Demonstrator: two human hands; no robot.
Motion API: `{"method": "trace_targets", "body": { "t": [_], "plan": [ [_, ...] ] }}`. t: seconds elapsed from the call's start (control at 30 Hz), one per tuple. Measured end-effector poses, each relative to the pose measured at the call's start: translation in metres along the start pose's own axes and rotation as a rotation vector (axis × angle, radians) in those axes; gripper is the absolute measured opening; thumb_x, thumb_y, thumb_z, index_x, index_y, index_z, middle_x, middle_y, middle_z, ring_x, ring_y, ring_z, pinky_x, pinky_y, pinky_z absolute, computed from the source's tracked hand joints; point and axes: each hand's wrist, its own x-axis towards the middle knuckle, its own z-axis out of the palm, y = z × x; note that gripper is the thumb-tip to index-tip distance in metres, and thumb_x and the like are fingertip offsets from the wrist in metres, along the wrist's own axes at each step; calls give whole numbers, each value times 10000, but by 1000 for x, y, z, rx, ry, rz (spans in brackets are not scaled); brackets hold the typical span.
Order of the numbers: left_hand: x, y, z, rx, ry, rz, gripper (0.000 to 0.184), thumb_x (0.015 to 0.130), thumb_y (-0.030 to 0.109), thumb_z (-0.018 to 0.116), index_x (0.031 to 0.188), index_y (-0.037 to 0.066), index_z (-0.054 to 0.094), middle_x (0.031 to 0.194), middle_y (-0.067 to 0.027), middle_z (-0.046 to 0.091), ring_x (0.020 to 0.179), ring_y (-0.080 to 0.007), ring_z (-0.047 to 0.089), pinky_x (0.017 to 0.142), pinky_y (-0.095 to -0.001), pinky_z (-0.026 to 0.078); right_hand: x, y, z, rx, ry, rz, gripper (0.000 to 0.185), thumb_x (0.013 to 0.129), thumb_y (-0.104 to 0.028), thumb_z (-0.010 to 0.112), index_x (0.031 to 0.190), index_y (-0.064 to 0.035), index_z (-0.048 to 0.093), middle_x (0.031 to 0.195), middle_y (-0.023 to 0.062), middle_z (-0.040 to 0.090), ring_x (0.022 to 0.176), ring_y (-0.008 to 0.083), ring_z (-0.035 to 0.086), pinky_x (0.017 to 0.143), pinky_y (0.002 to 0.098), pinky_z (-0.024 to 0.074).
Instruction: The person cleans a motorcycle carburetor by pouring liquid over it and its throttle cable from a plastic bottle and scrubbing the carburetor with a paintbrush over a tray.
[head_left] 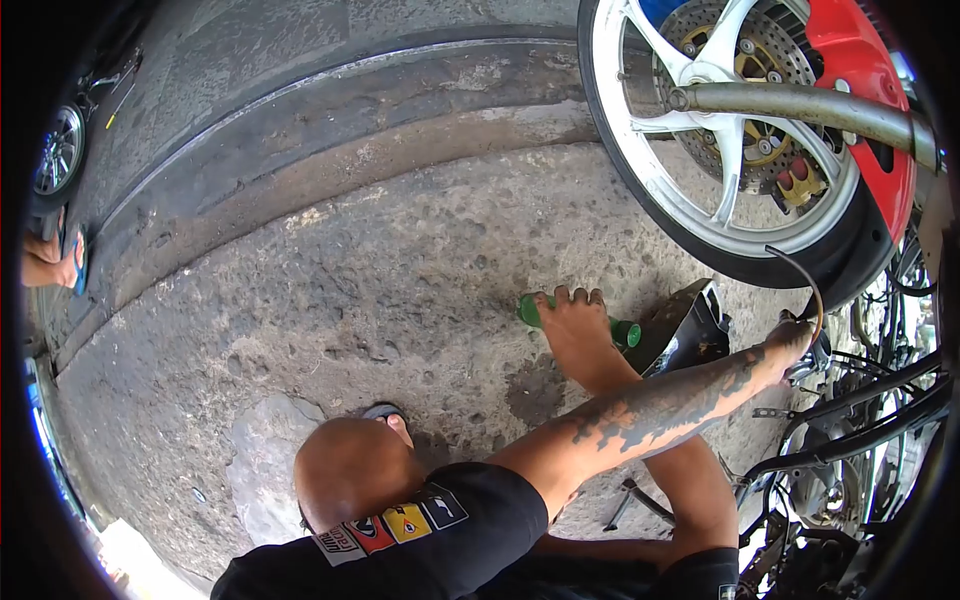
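My left arm, marked with dark patches, stretches to the right over the other arm. My left hand is closed among the dark motorcycle parts, right beside a thin curved hose; what lies inside its fingers is hidden. My right hand is wrapped over a green bottle lying on its side near the ground. The bottle shows on both sides of the fingers. Just right of it sits a dark, shell-like panel.
A white motorcycle wheel with a disc brake and a red fender fills the upper right. Cables and frame parts crowd the right edge. Rough concrete meets a stepped kerb. Another person's foot is far left.
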Motion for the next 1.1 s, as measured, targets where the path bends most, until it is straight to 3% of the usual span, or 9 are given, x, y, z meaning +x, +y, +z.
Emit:
{"method": "trace_targets", "body": {
  "t": [0.37,0.4,0.43,0.57,0.7,0.77,0.83,0.97,1.1],
  "plan": [
    [-2,13,1,33,1,-51,312,850,364,571,1052,136,504,996,-77,549,865,-183,565,652,-438,544,25,-20,17,-30,75,-51,347,851,-167,516,1190,-105,557,1165,176,527,1096,378,497,1028,553,268],
    [-2,15,-1,36,-3,-69,307,852,364,568,1051,138,505,995,-76,548,863,-182,566,651,-440,546,26,-22,23,-41,51,-45,353,850,-170,518,1195,-106,555,1170,185,523,1099,384,492,1025,561,262],
    [-6,14,-3,35,-71,-28,270,869,354,516,1038,144,505,1036,-93,519,979,-221,526,717,-539,525,30,-24,25,-52,30,-35,359,849,-173,519,1200,-106,553,1175,194,518,1102,391,487,1022,569,257],
    [-11,19,-11,27,-134,-46,274,874,369,522,1014,134,534,950,-68,560,830,-212,577,747,-512,521,37,-27,34,-193,-65,-80,413,841,-250,533,1206,-57,534,1180,228,502,1033,398,514,929,556,341],
    [4,3,-26,-70,-156,-37,309,879,385,515,1030,125,587,958,-70,617,852,-226,608,772,-500,522,7,-30,46,2,-67,70,458,838,-286,533,1223,-39,513,1098,230,543,951,386,544,860,514,406],
    [5,-3,-31,-160,-190,-100,365,897,404,465,1093,112,566,1004,-89,625,890,-252,619,803,-495,517,-21,-32,40,425,-150,444,409,829,-262,530,1163,-26,556,1065,234,580,985,370,565,841,467,452],
    [6,-13,-39,-251,-262,-132,404,917,414,405,1151,111,532,1039,-101,625,937,-268,621,821,-501,517,-53,-29,46,553,-218,505,398,826,-254,535,1152,-27,564,1071,227,582,990,363,567,829,458,459],
    [0,-35,-37,-378,-256,55,280,898,236,515,1154,120,510,1073,-78,605,957,-238,617,850,-480,531,-104,-18,64,381,-337,77,377,819,-238,543,1131,-30,581,1085,212,586,1000,350,573,805,441,475],
    [15,-54,-49,-407,-368,132,332,831,100,584,1152,123,502,1037,-72,595,919,-215,621,847,-450,544,-136,-17,76,305,-376,-103,356,812,-222,551,1109,-33,598,1098,197,590,1010,337,578,781,423,490]
  ]
}}
